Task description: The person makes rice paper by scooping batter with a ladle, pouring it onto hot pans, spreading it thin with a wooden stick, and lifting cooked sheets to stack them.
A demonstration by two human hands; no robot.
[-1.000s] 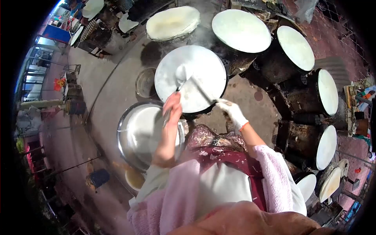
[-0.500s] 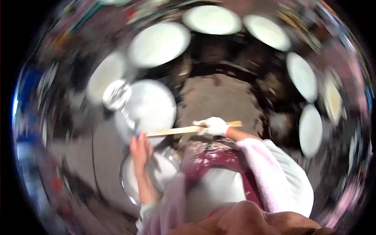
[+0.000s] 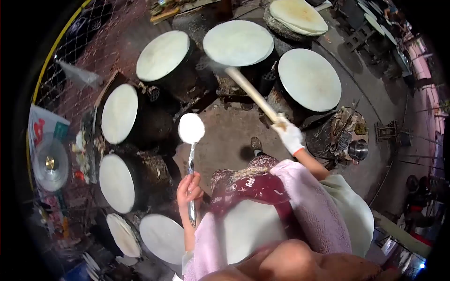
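My left hand [image 3: 189,191] is wrapped around the handle of a ladle [image 3: 191,129], whose bowl is full of white batter. The ladle points forward over the floor, left of the middle. In a white glove, my right hand [image 3: 288,136] grips a long flat wooden stick [image 3: 253,93]. The stick slants forward and left, its far end at the near edge of a round griddle [image 3: 238,43] covered with a white sheet. Whether that end touches the griddle I cannot tell.
More white-covered griddles stand in a ring: front left [image 3: 162,56], left [image 3: 119,114], lower left [image 3: 117,182] and right [image 3: 309,79]. Stacks of round flatbreads lie at the front right [image 3: 299,18] and lower left [image 3: 123,235]. A metal pot [image 3: 358,150] sits at the right.
The view has swung round to other griddles. The ladle has come from the pale basin to before my body, filled with white. My right hand has turned the stick from sideways to forward.
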